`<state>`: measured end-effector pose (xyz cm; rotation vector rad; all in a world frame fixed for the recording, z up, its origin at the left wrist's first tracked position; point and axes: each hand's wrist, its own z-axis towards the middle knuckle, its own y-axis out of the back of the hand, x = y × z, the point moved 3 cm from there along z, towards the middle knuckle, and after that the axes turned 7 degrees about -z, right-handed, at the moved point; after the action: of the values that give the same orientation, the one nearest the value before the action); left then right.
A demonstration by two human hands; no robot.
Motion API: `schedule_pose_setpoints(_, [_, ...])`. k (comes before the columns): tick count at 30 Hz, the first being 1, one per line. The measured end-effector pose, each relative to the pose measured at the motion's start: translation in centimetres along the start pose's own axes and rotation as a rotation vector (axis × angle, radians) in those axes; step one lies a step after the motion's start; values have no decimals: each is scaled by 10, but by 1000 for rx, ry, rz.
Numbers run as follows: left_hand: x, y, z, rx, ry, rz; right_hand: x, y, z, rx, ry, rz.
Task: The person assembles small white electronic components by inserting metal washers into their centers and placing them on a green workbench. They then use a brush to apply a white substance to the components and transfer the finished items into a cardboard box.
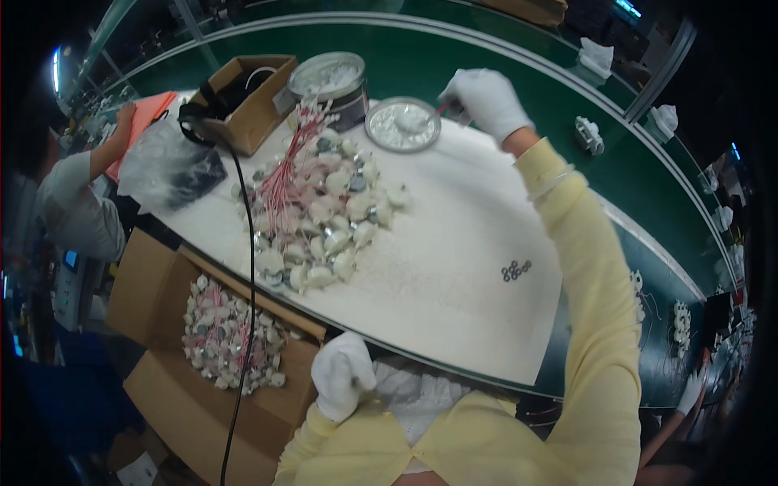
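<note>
My gloved right hand [489, 104] reaches to the far side of the white work surface. It is closed around a thin reddish stick [441, 109], perhaps a brush, whose far end meets white paste [413, 120] in a round shallow metal dish [373, 139]. My gloved left hand [344, 376] is curled closed at the near table edge, close to my body; whatever it may hold is hidden. Between the hands lies a large heap of small white parts with metal bits [324, 235]. Red wires [279, 194] run in a bundle across it. Several small dark rings [515, 270] lie to the right.
A tin [350, 104] and a cardboard box [258, 113] stand at the back. An open carton [162, 368] with similar parts is at left, a black cable [250, 267] crossing it. Beyond runs a green conveyor [559, 105]. Another person's arm [105, 154] is at left.
</note>
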<state>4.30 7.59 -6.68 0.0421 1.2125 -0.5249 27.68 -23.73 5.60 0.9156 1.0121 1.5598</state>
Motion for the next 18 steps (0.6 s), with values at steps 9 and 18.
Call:
schedule_pose_setpoints(9, [-34,-20,32,-11,264,-1365,-74,94,-96,73,-290,1393])
schedule_pose_setpoints(18, [-26,-64,33,107,530,-1600,-128,180,-214,-473,-200,1479])
